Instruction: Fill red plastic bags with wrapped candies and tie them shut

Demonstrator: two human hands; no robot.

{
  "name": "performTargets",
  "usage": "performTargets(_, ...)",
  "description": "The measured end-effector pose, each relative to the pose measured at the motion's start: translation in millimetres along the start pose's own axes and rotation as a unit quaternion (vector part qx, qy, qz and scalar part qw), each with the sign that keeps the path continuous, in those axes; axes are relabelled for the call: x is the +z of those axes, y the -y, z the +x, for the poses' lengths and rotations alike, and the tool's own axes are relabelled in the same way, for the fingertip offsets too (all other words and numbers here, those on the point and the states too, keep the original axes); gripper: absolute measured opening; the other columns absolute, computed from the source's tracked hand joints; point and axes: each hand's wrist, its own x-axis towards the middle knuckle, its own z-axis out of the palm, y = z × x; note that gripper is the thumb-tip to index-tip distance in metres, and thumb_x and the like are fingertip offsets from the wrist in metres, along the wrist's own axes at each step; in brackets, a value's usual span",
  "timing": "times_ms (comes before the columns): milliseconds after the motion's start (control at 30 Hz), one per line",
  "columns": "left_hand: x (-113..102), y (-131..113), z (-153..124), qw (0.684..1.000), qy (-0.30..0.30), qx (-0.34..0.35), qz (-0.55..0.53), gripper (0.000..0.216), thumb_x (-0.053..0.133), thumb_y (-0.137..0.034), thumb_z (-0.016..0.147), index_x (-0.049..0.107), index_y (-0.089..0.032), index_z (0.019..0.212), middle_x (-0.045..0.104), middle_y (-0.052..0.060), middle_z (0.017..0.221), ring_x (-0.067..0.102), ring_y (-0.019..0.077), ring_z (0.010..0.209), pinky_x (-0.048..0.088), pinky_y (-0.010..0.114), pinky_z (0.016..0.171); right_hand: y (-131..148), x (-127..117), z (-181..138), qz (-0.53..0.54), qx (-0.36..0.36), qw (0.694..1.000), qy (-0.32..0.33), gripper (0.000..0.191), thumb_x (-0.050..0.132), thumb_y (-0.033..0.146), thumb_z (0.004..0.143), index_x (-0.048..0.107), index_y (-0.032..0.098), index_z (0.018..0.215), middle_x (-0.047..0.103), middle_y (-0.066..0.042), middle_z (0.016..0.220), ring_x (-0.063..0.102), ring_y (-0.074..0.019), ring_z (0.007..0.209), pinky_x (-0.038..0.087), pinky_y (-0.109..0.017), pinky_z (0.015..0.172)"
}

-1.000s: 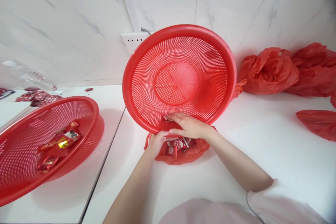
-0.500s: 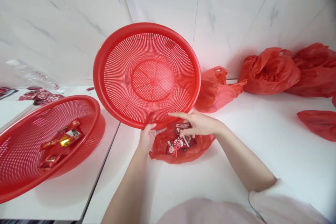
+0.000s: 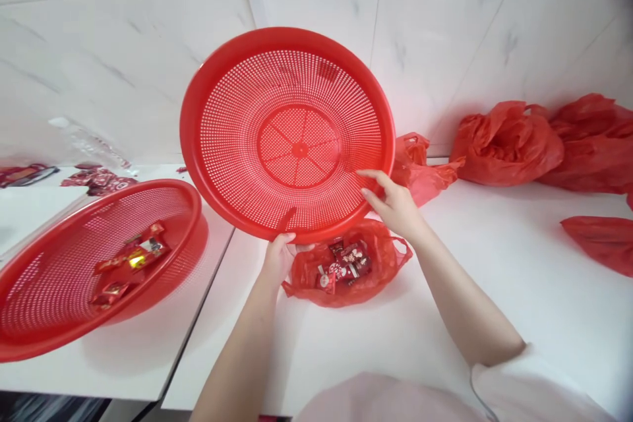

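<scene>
A red plastic colander basket (image 3: pixel 299 125) is tilted up in front of me, its inside facing me. My left hand (image 3: pixel 281 257) is closed on its lower rim, with the thumb in front and the fingers partly hidden behind. My right hand (image 3: pixel 393 204) is at the basket's lower right rim, thumb and forefinger apart and reaching over the inner edge; firm contact cannot be made out. Below the basket, an open red plastic bag (image 3: pixel 366 287) lies on the table with several wrapped sweets (image 3: pixel 346 267) inside.
A second red colander basket (image 3: pixel 190 211) leans at the left, holding several shiny wrapped sweets (image 3: pixel 133 260). Red plastic bags (image 3: pixel 509 145) line the tiled wall at the right, and another red bag (image 3: pixel 601 241) lies nearer. Wrappers (image 3: pixel 99 181) and a clear plastic bottle (image 3: pixel 93 145) are at the back left.
My right hand has moved up from over the sweets in the bag to the basket's right rim. The basket has shifted slightly right, my left hand still on its rim.
</scene>
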Motion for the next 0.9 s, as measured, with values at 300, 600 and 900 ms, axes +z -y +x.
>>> performTargets(300,-31.1,-35.3,4.9,0.9,-0.38,0.213,0.003,0.035,0.059,-0.035,0.07,0.048,-0.022,0.101,0.056,0.012,0.12,0.054,0.0269,0.119,0.043,0.046,0.098,-4.3,-52.9,-3.4,-0.034,-0.109,0.913,-0.391,0.013,0.051,0.013,0.077,0.061,0.02,0.082,0.054,0.003,0.069,0.048,-0.0122,0.058,0.039,-0.026,0.058)
performTargets(600,-63.4,-53.0,-0.6,0.818,-0.479,0.317,0.009,0.031,0.045,-0.038,0.074,0.034,-0.028,0.102,0.044,0.003,0.127,0.048,0.0175,0.12,0.041,0.034,0.088,-8.8,-90.5,-11.0,-0.036,-0.089,0.87,-0.483,0.018,0.055,0.01,0.076,0.062,0.025,0.084,0.048,0.001,0.067,0.041,-0.0131,0.051,0.034,-0.031,0.054)
performTargets(900,-39.5,-37.5,4.3,0.874,-0.365,0.319,-0.012,0.025,0.051,-0.026,0.067,0.046,-0.024,0.092,0.058,0.004,0.113,0.056,0.0173,0.11,0.04,0.029,0.083,2.9,-100.2,-14.0,0.077,-0.064,0.861,-0.499,0.02,0.059,0.014,0.073,0.059,0.031,0.084,0.053,-0.003,0.081,0.048,-0.0205,0.061,0.04,-0.039,0.061)
